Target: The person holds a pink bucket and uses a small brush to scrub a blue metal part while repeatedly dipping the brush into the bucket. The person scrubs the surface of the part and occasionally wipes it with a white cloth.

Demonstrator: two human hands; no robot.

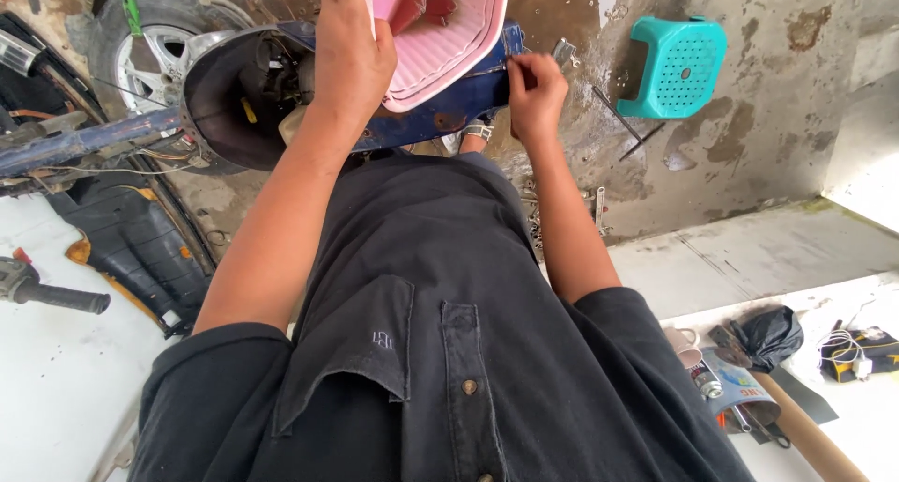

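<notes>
Blue printed tin (740, 388) at lower right, yellow-and-black packet (862, 351) beside it on the right

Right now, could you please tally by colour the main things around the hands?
Pink: 1, the pink panel held by the left hand
Blue: 1, the blue frame pinched by the right hand
Teal: 1, the stool
Total: 3

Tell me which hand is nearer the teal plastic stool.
The right hand: it pinches the blue frame's edge, just left of the teal stool. The left hand grips the pink panel, farther away.
</notes>
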